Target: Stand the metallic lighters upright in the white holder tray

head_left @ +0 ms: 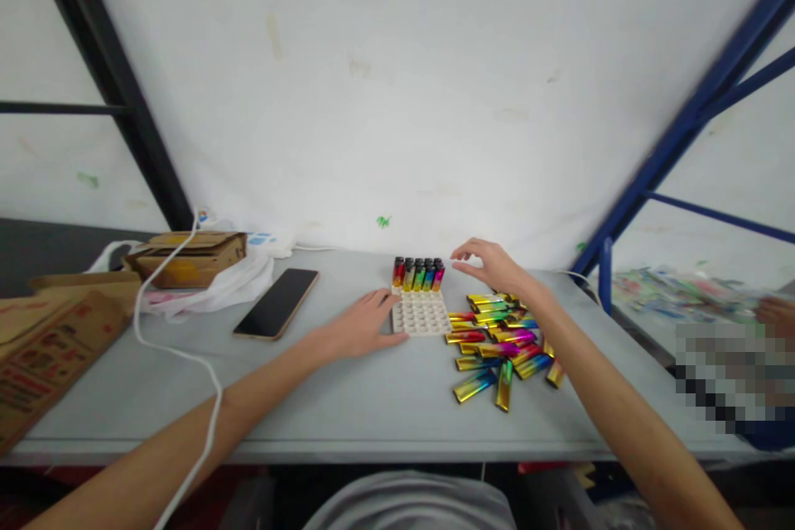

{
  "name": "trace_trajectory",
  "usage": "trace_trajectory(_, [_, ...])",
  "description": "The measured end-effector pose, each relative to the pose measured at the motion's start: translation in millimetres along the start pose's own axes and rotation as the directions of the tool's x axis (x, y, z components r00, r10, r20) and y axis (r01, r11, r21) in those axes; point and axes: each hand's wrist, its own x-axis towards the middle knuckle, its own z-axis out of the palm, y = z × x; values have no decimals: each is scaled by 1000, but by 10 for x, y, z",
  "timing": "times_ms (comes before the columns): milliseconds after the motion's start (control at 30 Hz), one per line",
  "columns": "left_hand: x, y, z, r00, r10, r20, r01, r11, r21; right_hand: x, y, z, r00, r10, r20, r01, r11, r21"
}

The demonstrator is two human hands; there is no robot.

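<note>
A white tray (422,315) with rows of round holes lies on the table. Colourful lighters (419,275) with black tops stand upright in its far rows, while the nearer holes show no lighters. My left hand (366,323) grips the tray's left side, thumb at the near corner and fingers farther back; a small dark spot by its fingertips is unclear. Just right of the standing lighters, my right hand (488,261) hovers with thumb and fingers apart and nothing visible between them. Below it, a loose pile of shiny, multicoloured lighter casings (497,339) spreads over the table.
A black-screened phone (277,303) lies left of my left hand. Cardboard boxes (192,257), a plastic bag (248,286) and a white cable (186,348) occupy the left side. Blue metal framing (658,153) rises on the right, where another person's hand (776,315) shows. A wall stands behind.
</note>
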Motion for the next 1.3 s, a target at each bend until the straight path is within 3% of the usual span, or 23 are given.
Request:
trace_trajectory(100, [10,-20,0,1000,-9,-5,9,1000,-22,-370,144,-182,983,136,122,-134,991,-26])
trace_trajectory(233, [22,-31,-16,1000,-25,11,25,999,-23,-720,376,-147,937,233,261,-230,972,-45])
trace_trajectory(367, [29,-29,-21,999,-33,1,33,999,-22,-835,586,26,922,224,317,-223,974,-42])
trace_trajectory(533, [32,-35,-10,999,-43,-2,43,999,-32,-815,659,122,924,259,281,-265,964,-19])
trace_trajectory(800, [54,-69,23,999,-31,-39,29,998,-54,-600,336,92,944,325,55,-330,922,205])
trace_trajectory(1000, [53,-89,40,999,-22,-44,19,998,-63,-123,-79,225,888,443,-120,-297,754,586])
trace_trajectory(1133, [48,-72,24,999,-23,-39,21,999,-49,76,-346,485,897,440,-41,-238,559,795])
trace_trajectory(1300, [46,-46,14,999,-14,-40,12,999,-39,31,-547,849,920,366,139,-274,348,896])
